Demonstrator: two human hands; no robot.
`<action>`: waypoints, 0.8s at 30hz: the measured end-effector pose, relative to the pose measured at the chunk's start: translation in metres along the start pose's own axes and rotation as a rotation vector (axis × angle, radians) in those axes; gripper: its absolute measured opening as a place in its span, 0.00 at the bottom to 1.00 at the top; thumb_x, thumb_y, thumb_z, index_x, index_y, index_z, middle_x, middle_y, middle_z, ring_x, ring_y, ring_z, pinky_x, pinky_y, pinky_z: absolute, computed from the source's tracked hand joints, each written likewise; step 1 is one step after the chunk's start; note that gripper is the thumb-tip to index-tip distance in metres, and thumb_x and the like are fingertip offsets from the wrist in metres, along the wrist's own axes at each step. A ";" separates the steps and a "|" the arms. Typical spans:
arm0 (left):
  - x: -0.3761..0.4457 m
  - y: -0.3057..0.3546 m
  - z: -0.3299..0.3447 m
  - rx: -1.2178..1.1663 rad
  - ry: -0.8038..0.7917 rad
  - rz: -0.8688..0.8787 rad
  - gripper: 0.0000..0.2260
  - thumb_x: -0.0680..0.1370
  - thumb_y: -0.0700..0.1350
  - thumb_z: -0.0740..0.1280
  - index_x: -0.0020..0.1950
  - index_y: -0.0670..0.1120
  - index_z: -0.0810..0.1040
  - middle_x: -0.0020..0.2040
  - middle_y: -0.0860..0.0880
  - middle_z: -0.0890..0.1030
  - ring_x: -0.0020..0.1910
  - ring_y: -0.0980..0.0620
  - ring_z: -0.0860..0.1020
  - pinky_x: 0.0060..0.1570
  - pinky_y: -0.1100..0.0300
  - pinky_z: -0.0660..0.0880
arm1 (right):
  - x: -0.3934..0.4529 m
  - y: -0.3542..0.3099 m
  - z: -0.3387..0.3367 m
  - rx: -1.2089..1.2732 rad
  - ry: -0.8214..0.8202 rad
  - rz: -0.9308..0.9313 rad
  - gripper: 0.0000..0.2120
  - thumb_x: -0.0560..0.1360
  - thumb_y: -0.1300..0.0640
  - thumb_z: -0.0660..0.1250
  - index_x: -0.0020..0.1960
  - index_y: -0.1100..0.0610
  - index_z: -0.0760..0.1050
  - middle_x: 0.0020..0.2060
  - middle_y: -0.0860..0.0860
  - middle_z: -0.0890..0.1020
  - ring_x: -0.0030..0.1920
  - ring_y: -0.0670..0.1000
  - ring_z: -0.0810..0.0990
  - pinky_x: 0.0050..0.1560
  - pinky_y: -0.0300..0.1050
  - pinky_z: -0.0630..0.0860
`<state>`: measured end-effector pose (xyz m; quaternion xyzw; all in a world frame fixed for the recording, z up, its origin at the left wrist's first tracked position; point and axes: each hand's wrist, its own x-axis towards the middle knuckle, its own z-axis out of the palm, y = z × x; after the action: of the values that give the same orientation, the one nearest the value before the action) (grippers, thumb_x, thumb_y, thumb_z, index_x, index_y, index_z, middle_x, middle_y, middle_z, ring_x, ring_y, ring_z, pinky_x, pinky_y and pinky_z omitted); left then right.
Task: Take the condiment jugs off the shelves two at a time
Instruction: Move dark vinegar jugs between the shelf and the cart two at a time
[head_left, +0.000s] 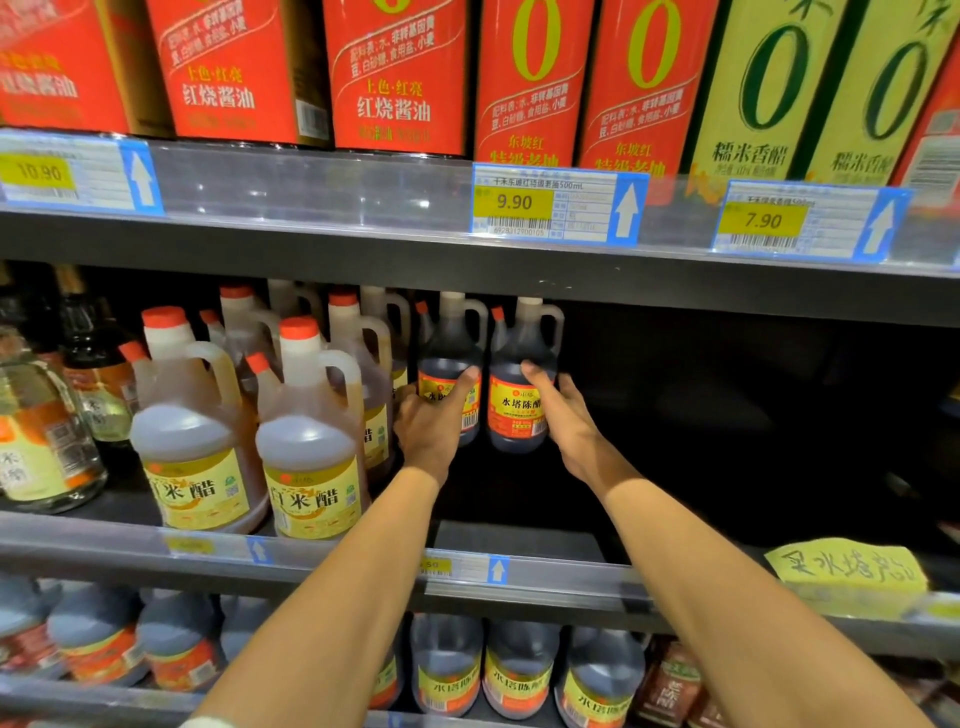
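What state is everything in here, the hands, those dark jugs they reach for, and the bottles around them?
left hand: gripping the left dark jug
right hand: gripping the right dark jug
left dark jug: upright, capped, on middle shelf
right dark jug: upright, capped, beside it
pale vinegar jugs: upright, capped, untouched
lower-shelf dark jugs: upright, untouched

Three shelves stacked. Top shelf (311, 228): cartons (395, 78) in a row, price tags (558, 205) on its front rail below them.

Middle shelf (130, 545): vinegar jugs (311, 441) crowd the left half, several rows deep, bottles (41, 415) further left at the edge. Two dark jugs stand side by side, just right of that crowd and set back from the rail. Left hand (431, 421) on the left dark jug (447, 364); right hand (563, 410) on the right dark jug (519, 384). Handwritten note (847, 569) on the rail, far right.

Bottom shelf: lower jugs (519, 670) in a row beneath both forearms.
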<state>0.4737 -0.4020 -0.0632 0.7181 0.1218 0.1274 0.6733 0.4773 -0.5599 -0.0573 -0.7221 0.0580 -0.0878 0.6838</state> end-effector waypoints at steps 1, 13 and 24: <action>0.000 0.000 0.000 0.008 -0.004 0.005 0.43 0.72 0.66 0.72 0.79 0.47 0.62 0.77 0.44 0.66 0.76 0.42 0.62 0.73 0.50 0.61 | -0.001 0.000 0.000 0.000 -0.013 0.002 0.40 0.76 0.36 0.68 0.81 0.51 0.57 0.73 0.54 0.74 0.72 0.56 0.73 0.72 0.55 0.70; -0.002 0.002 -0.001 0.110 0.002 0.034 0.43 0.71 0.71 0.68 0.74 0.40 0.70 0.72 0.41 0.73 0.72 0.39 0.69 0.73 0.48 0.65 | -0.027 -0.006 -0.011 -0.032 -0.112 0.023 0.55 0.65 0.25 0.68 0.81 0.51 0.55 0.73 0.51 0.73 0.73 0.55 0.71 0.67 0.48 0.68; -0.045 0.022 -0.038 0.490 -0.240 0.094 0.21 0.80 0.54 0.68 0.68 0.43 0.76 0.67 0.40 0.78 0.66 0.39 0.76 0.63 0.53 0.71 | -0.081 -0.026 -0.015 -0.543 -0.049 0.115 0.35 0.76 0.31 0.63 0.76 0.48 0.65 0.71 0.53 0.76 0.70 0.57 0.74 0.70 0.50 0.70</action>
<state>0.4180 -0.3837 -0.0399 0.8742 0.0348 0.0392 0.4827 0.3937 -0.5570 -0.0344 -0.8762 0.1038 -0.0125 0.4704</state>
